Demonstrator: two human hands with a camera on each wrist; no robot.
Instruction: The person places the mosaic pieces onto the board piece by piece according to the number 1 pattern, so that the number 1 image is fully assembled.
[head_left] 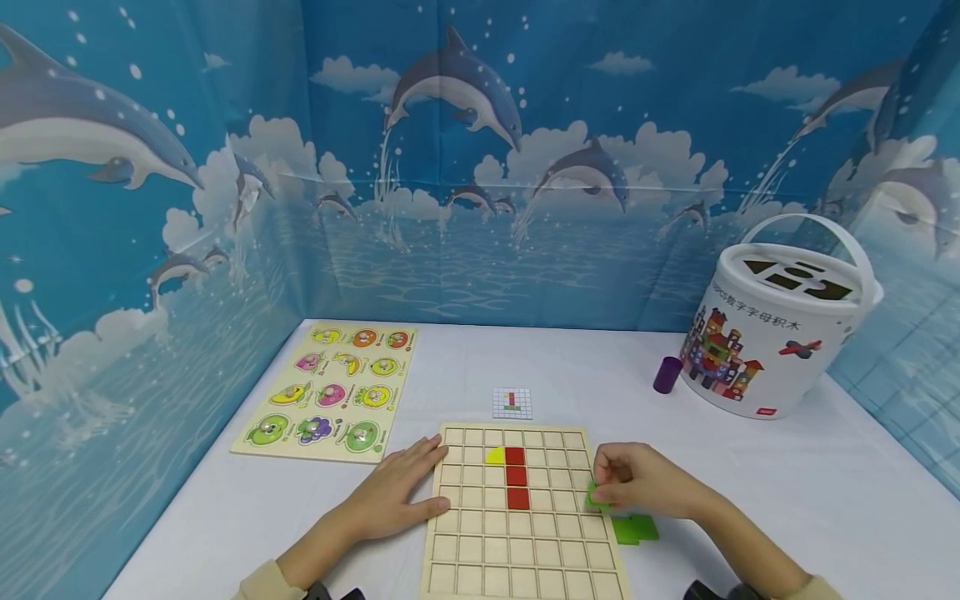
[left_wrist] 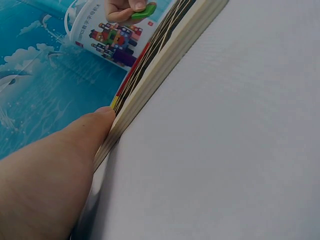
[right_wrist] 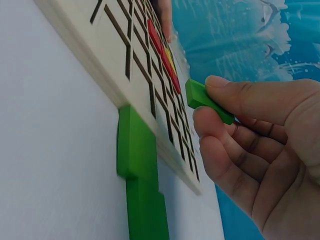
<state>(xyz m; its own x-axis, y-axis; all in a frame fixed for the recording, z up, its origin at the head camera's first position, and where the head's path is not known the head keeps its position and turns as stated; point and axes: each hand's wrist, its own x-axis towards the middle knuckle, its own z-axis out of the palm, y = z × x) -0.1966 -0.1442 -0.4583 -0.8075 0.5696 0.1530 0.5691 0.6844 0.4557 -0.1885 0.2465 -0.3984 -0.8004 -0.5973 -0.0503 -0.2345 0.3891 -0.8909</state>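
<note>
We see the right hand (head_left: 645,482) pinching a green tile (head_left: 596,497) over the grid board's (head_left: 517,533) right edge; the left hand (head_left: 397,492) rests flat, fingers straight, against its left edge.

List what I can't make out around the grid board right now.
- Pattern card, head view: too small to read.
- Green tile in the right hand: shape mostly hidden by fingers.
- Left hand: left wrist view shows only one fingertip against the grid board.
</note>
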